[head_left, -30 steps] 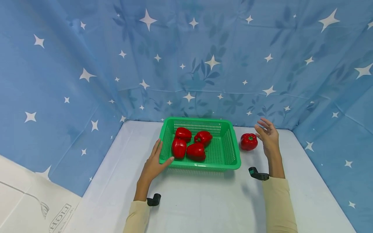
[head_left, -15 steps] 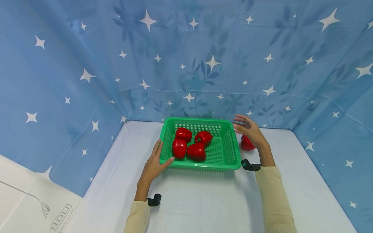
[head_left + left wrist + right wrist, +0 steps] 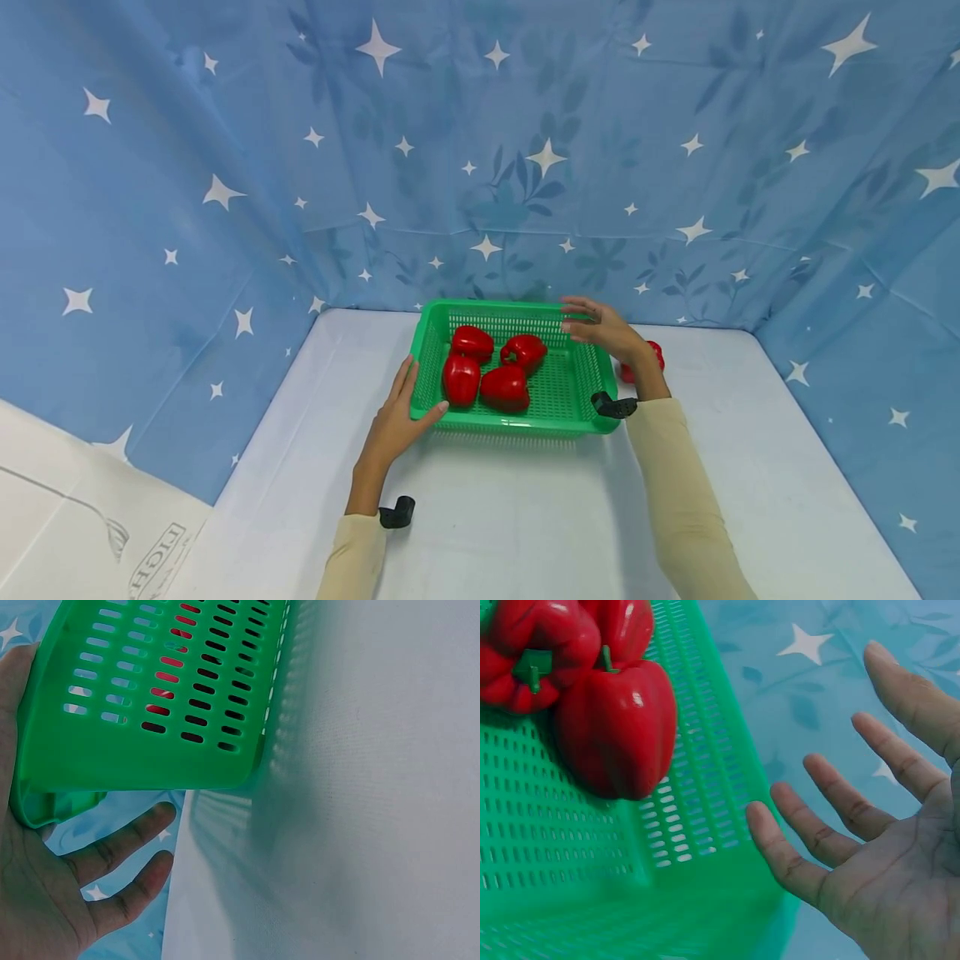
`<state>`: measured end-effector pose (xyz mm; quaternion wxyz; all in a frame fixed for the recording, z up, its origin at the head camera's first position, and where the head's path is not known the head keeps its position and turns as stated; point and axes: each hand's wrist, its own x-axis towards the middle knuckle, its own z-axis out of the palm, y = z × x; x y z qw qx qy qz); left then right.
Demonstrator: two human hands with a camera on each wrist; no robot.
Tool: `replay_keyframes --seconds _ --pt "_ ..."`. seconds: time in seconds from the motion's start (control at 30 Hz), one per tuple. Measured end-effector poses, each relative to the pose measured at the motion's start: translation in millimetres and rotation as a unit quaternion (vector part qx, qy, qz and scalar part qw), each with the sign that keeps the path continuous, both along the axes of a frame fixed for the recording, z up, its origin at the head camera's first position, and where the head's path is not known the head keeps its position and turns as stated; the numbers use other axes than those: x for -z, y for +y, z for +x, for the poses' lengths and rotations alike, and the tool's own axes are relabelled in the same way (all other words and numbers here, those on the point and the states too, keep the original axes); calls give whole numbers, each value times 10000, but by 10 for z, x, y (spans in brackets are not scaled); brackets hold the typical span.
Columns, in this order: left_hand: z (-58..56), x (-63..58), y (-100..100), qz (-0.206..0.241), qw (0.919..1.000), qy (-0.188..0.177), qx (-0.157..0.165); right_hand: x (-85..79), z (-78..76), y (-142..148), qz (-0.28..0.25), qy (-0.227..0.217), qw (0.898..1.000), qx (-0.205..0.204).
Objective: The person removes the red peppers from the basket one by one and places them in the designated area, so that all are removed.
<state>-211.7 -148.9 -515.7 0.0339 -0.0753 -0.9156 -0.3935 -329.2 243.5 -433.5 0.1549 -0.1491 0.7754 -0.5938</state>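
A green plastic basket [image 3: 517, 427] stands on the white table and holds several red bell peppers [image 3: 504, 389], bunched toward its left side. My left hand [image 3: 392, 425] rests against the basket's front left corner, thumb on the front rim; the left wrist view shows two fingers stretched out straight past the basket wall. Over the basket's right side hovers my right hand [image 3: 606, 332], fingers spread and holding nothing, as the right wrist view confirms. One more red bell pepper [image 3: 656, 352] lies on the table to the right of the basket, partly hidden behind the right forearm.
Blue curtains [image 3: 487, 167] printed with white stars hang behind the table [image 3: 510, 517] and along both sides. White printed material [image 3: 97, 517] shows at the lower left. Each wrist wears a small black camera.
My right hand has moved left, from beside the lone bell pepper to over the basket's right side, with nothing in it. The left hand, basket and bell peppers stay in place.
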Motion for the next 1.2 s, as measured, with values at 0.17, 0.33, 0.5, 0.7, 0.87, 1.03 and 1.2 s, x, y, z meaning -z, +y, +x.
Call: replay_keyframes --seconds 0.17,0.33,0.5,0.7,0.87,1.03,1.2 --pt "-6 4 4 31 10000 22 4 66 -74 -89 -16 -305 9993 -228" --pt "-5 18 4 50 10000 49 8 152 -151 -166 50 -602 9977 -295" --pt "-10 23 -6 2 10000 86 18 244 -210 -278 155 -967 9950 -213" --pt "-12 17 -6 19 10000 84 6 335 -217 -438 255 -1362 9903 -3" --pt "-18 6 -3 37 10000 16 33 417 -232 -535 517 -1528 9867 197" --pt "-20 21 0 40 10000 37 10 483 -248 -581 560 -1589 9852 304" --pt "-17 31 1 77 9999 71 8 512 -252 -631 553 -1672 9837 353"
